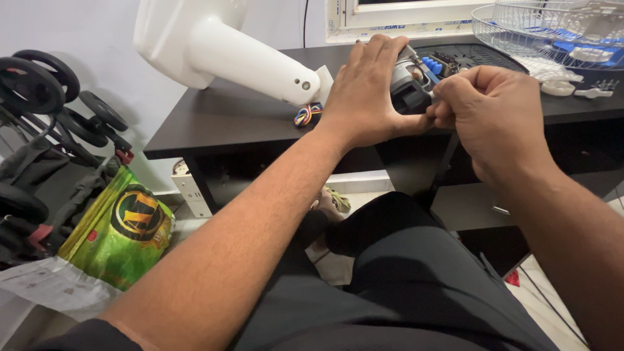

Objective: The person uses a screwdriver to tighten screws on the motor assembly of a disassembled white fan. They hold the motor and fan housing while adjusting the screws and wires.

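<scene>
A smooth, glossy white plastic fan housing (221, 49) lies on a matt dark wood-look desk (221, 123), beside a bare-metal motor (408, 78), a white wire grille (546, 32) and a shiny green plastic bag (120, 227).

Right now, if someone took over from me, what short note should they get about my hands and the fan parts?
Left hand: clamped over the fan motor at the edge of the dark desk, holding it steady.
Right hand: closed around a thin tool, its tip at the motor's black housing; the tool itself is mostly hidden.
White fan stand lies on the desk, coloured wires at its end.
Wire fan guard and small white parts sit at the back right.
Done: the fan is already taken apart.
Left: whether the motor is being loosened or tightened cannot be told.
</scene>
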